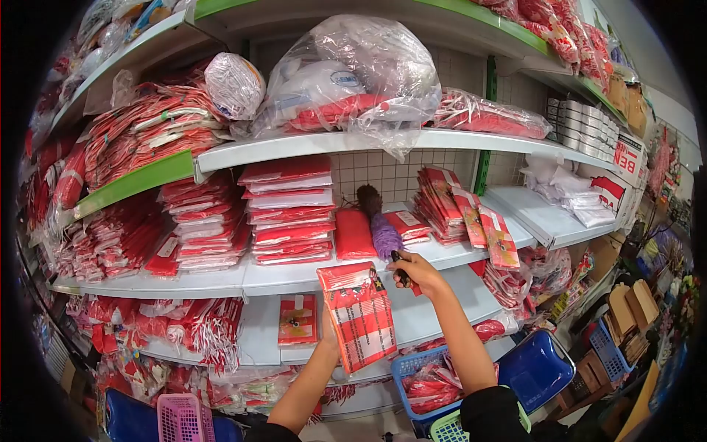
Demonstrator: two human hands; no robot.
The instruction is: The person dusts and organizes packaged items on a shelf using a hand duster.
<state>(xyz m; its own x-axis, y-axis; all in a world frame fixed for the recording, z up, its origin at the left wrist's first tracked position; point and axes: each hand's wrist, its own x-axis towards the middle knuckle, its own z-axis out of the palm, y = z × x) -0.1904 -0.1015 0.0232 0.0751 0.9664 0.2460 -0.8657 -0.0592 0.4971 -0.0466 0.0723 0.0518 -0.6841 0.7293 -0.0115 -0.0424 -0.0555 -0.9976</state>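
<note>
My left hand (331, 333) holds up a flat plastic packet (360, 315) of red and white flags, tilted in front of the middle shelf (287, 278). My right hand (417, 272) is raised to that shelf's edge and grips the dark handle of a purple feather duster (385, 237), whose fluffy head rests against a red folded bundle (354, 233). Stacks of red and white packets (289, 210) lie just left of the duster.
White shelves (324, 141) above and below are crammed with bagged red and white goods. A big clear plastic bag (353, 74) sits on the upper shelf. Blue baskets (536, 366), a pink basket (181, 418) and a green basket (448, 428) stand low down. Cardboard boxes (626, 309) crowd the right.
</note>
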